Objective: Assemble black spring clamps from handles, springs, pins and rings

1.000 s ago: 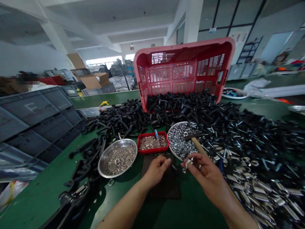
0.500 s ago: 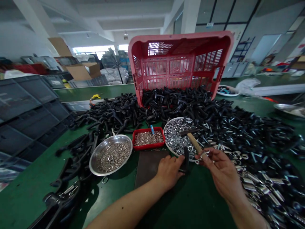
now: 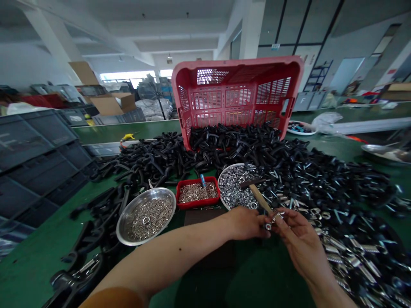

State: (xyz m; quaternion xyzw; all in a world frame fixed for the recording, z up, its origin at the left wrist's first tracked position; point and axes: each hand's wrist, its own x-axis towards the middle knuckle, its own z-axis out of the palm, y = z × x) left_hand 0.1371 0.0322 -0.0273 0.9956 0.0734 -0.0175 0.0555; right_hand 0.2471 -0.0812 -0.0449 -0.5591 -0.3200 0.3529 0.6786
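Note:
My left hand [image 3: 245,223] and my right hand [image 3: 297,239] meet over the green table [image 3: 38,261] in front of a round steel dish of nuts [image 3: 236,190]. The right hand's fingers pinch a small silver metal part [image 3: 272,219]. The left hand's fingers are closed against the same spot, and a dark piece shows between them; I cannot make out what it is. A wooden-handled hammer [image 3: 258,194] lies across the dish of nuts, just beyond my fingers.
A red tray of small pins [image 3: 197,192] and a steel dish of washers [image 3: 146,216] sit to the left. A red crate [image 3: 236,96] lies tipped over a big heap of black handles [image 3: 289,162]. Silver assembled parts [image 3: 356,256] pile at right. Grey crates [image 3: 35,158] stand at left.
My left hand has moved right, picked up a dark piece and come against the right hand. The right hand has stayed near the dish of nuts with its silver part.

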